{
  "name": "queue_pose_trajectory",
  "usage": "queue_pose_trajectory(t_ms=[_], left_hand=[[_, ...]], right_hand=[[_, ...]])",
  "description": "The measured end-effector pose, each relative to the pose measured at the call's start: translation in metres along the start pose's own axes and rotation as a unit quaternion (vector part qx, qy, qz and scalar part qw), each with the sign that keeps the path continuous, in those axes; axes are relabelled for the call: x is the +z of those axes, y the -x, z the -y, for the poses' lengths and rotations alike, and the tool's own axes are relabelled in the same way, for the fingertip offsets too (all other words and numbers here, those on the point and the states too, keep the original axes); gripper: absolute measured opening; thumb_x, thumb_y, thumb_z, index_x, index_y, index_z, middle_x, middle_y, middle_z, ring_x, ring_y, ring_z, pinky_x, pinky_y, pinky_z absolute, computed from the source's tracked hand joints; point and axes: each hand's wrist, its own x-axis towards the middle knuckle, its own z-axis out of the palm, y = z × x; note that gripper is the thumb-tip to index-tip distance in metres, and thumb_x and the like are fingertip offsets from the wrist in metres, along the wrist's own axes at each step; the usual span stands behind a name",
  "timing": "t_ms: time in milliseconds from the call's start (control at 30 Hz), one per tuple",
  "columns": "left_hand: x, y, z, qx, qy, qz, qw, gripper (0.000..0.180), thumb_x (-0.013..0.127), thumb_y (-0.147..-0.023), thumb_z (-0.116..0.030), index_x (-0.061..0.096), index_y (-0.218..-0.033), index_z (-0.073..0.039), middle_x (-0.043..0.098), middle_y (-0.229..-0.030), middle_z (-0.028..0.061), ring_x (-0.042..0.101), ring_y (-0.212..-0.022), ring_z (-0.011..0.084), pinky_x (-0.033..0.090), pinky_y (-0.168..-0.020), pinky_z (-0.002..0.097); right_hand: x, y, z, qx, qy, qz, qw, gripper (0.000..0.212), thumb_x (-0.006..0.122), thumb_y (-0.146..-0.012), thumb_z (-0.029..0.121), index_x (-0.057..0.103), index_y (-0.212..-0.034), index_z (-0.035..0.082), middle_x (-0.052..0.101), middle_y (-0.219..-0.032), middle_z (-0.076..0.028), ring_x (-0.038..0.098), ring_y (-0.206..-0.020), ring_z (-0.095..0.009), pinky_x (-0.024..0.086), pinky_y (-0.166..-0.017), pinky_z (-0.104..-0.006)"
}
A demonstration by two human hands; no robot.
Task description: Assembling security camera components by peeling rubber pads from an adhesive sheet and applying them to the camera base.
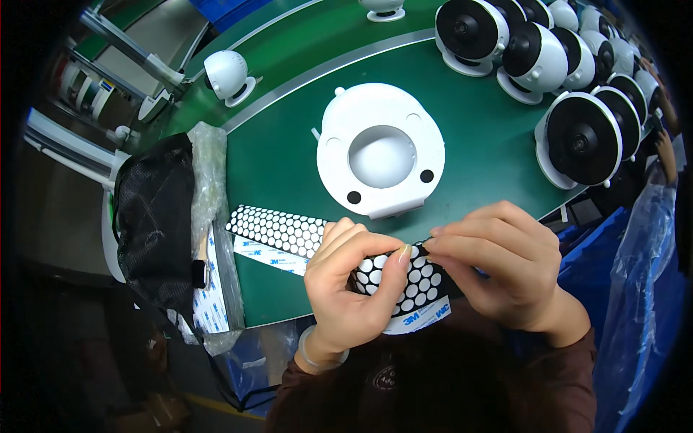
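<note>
White-dotted sheet [422,285] is gripped by the left hand [357,281], its edge pinched by the right hand [512,256]; the white device [334,148] lies just beyond, nearer the left

hands [355,289] pinch dotted sheet [420,287]; white device [382,157] beyond

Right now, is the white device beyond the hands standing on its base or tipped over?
Tipped over: the white device shows its ring-shaped base facing up, two black round pads on it.

Left hand [354,285], right hand [505,261] near each other, both pinching.
</note>
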Motion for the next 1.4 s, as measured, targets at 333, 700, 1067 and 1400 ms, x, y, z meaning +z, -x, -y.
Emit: queue_pose_trajectory(t_ms=[333,700,1067,1400], left_hand=[[0.001,0.004,0.005,0.003,0.018,-0.010,1.000,0.006,0.060,-0.061,0.002,0.055,-0.063,-0.001,0.046,-0.054,0.0034,0.036,-0.050,0.0146,0.027,-0.049,0.0244],[0.000,0.004,0.006,0.020,-0.009,-0.012,1.000,0.006,0.060,-0.062,0.001,0.055,-0.063,-0.002,0.046,-0.053,0.0030,0.036,-0.050,0.0151,0.027,-0.049,0.0249],[-0.003,0.005,0.008,0.023,-0.051,-0.094,0.994,0.007,0.062,-0.063,-0.001,0.060,-0.070,0.000,0.049,-0.096,0.0131,0.042,-0.066,0.0164,0.035,-0.063,0.0223],[0.003,-0.008,0.016,-0.017,0.023,-0.066,0.997,0.004,0.061,-0.067,0.000,0.058,-0.071,0.001,0.051,-0.066,0.0054,0.044,-0.063,0.0156,0.035,-0.056,0.0231]], right_hand=[[-0.002,-0.006,-0.001,0.023,-0.035,0.059,0.997,0.021,0.067,-0.054,0.000,0.057,-0.071,0.007,0.058,-0.070,-0.004,0.053,-0.064,-0.019,0.043,-0.056,-0.0257],[-0.009,-0.013,0.002,0.048,-0.038,0.123,0.991,0.020,0.065,-0.055,-0.002,0.056,-0.070,0.006,0.058,-0.073,-0.004,0.053,-0.066,-0.021,0.042,-0.058,-0.0261],[-0.009,-0.058,-0.025,0.174,-0.112,-0.043,0.978,0.009,0.056,-0.072,0.007,0.056,-0.074,-0.002,0.060,-0.086,-0.011,0.056,-0.076,-0.013,0.043,-0.065,-0.0229],[-0.004,-0.072,-0.030,0.182,-0.081,0.013,0.980,0.012,0.057,-0.069,0.008,0.058,-0.069,-0.004,0.059,-0.062,-0.010,0.058,-0.057,-0.015,0.045,-0.051,-0.0227]])
